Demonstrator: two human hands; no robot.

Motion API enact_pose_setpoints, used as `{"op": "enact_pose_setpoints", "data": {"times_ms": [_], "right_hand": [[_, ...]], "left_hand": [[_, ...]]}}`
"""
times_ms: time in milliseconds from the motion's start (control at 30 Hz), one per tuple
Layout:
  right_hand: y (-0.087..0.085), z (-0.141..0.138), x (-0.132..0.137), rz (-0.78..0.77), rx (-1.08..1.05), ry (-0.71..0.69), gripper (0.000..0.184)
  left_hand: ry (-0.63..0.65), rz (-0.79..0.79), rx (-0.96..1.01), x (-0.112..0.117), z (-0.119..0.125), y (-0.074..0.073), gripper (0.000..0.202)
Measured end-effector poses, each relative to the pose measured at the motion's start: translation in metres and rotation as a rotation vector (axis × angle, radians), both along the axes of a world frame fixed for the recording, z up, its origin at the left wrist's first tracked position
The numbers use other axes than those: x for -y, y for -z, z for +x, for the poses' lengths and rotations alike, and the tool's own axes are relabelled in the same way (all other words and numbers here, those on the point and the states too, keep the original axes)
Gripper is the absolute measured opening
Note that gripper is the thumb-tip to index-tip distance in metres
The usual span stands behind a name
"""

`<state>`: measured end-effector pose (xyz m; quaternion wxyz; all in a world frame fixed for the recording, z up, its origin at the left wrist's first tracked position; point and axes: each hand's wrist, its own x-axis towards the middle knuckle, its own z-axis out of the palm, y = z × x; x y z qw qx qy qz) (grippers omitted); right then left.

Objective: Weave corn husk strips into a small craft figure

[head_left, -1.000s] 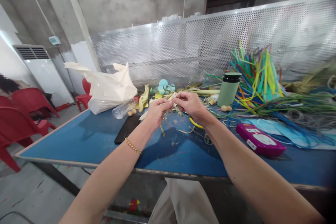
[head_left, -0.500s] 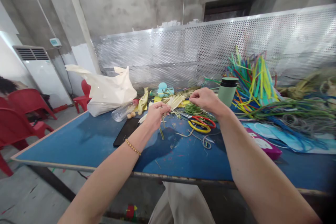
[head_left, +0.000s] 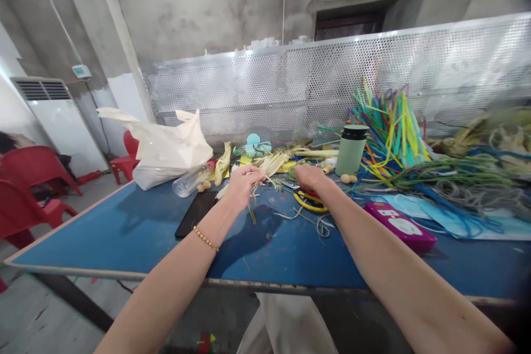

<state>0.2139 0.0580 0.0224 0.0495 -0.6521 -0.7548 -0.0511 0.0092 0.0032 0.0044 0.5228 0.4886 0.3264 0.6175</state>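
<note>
My left hand (head_left: 245,185), with a beaded bracelet at its wrist, is closed in a pinch on pale dried corn husk (head_left: 275,164). A thin stalk end (head_left: 251,213) hangs below its fingers. To the right, my right hand (head_left: 309,176) is closed, low over a pile of green string (head_left: 292,173). What it holds, if anything, is hidden by the fingers. Scissors (head_left: 311,204) with red and yellow handles lie just beneath it, partly covered by the hand. Loose grey cord (head_left: 322,225) rests in front of them.
At the left are a white plastic bag (head_left: 168,146), a clear bottle (head_left: 191,180) and a black tablet-like slab (head_left: 194,213). At the right stand a green tumbler (head_left: 350,152), a purple box (head_left: 400,225), colourful strips (head_left: 400,127) and tangled cords (head_left: 460,174). A perforated metal panel (head_left: 244,88) lines the back.
My right hand has come down and slightly left, over the green string and the scissors. My left hand keeps its pinch on the husk. The view has shifted slightly.
</note>
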Motion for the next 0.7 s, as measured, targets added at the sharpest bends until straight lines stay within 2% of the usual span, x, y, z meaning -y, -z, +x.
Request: {"op": "enact_pose_setpoints", "data": {"times_ms": [233,400,467,600,633,700], "right_hand": [[0.011,0.014,-0.007,0.026,-0.016,0.001,0.027],[0.006,0.022,-0.010,0.095,-0.150,-0.071,0.025],[-0.001,0.022,-0.008,0.196,-0.219,-0.044,0.025],[-0.017,0.015,0.000,0.594,-0.410,0.048,0.029],[-0.020,0.014,0.001,0.652,-0.499,0.025,0.030],[-0.024,0.011,0.003,0.638,-0.632,-0.045,0.029]], "left_hand": [[0.014,-0.001,0.001,0.003,-0.002,0.000,0.016],[0.034,-0.001,0.001,0.004,-0.001,-0.002,0.016],[0.037,0.005,-0.008,0.005,-0.001,-0.003,0.016],[0.021,0.011,0.009,0.004,-0.003,-0.003,0.016],[0.024,0.012,0.018,0.003,-0.003,-0.003,0.016],[0.032,0.014,0.029,0.002,-0.005,-0.002,0.017]]}}
